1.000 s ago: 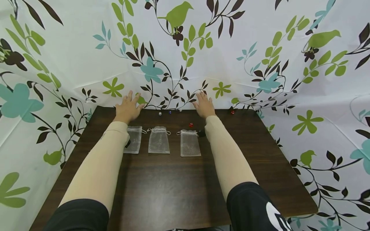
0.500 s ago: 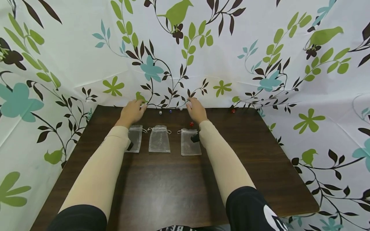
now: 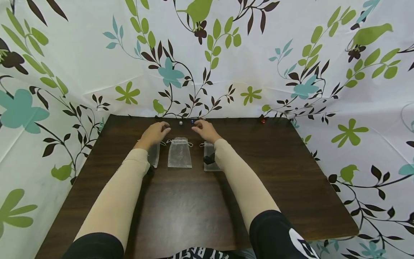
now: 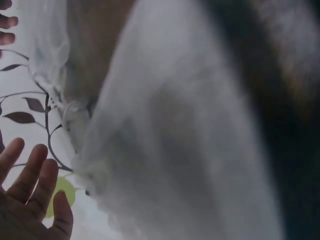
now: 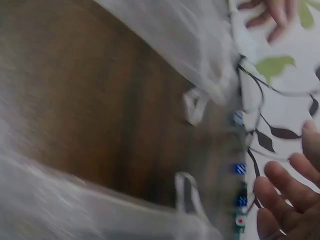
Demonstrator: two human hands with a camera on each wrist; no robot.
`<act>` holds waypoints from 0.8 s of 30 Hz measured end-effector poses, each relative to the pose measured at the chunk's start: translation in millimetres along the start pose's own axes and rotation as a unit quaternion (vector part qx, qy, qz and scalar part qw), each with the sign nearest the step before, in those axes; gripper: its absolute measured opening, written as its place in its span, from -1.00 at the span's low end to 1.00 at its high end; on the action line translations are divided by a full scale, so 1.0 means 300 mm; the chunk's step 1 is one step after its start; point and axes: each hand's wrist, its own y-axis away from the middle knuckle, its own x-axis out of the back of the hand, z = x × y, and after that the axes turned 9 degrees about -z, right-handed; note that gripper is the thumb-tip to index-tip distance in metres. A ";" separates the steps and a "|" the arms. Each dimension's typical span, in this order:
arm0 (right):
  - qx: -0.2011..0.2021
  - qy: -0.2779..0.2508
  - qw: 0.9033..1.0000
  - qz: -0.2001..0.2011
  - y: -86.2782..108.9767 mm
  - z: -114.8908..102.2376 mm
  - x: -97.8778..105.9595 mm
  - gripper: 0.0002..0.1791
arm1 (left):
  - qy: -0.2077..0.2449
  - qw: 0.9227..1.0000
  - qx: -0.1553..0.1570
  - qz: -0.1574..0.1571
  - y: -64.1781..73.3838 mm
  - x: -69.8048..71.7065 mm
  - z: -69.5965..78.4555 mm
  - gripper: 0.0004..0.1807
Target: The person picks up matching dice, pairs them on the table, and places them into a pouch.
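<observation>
My left hand (image 3: 154, 134) hovers over the top of the left sheer white drawstring pouch (image 3: 154, 157), partly covering it, its fingers loosely bent and empty. My right hand (image 3: 207, 131) is above the right pouch (image 3: 211, 166), also empty, with fingers relaxed. Between them lies the middle pouch (image 3: 179, 155), flat, its cord loops spread at the top. Behind it sit a white die (image 3: 180, 123) and a blue die (image 3: 192, 121). In the right wrist view a blue die (image 5: 240, 168) shows beside the right hand's fingers (image 5: 280, 192). The left wrist view shows the left hand (image 4: 27, 200) with spread fingers.
A red die (image 3: 263, 121) lies at the back right of the dark wooden table (image 3: 275, 172). A white cloth (image 3: 97, 72) printed with leaves, flowers and birds hangs behind the table's back edge. A dark wrist camera (image 3: 209, 158) hangs over the right pouch.
Both hands have come back from the cloth toward me and closer together, their spread fingers now relaxed. The red die near the right pouch is now hidden behind my right hand or arm.
</observation>
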 end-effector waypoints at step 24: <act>-0.005 0.075 0.991 -0.115 -0.049 -0.029 -0.147 -0.64 | -0.013 0.996 -0.054 -0.073 -0.012 -0.073 0.022 -0.52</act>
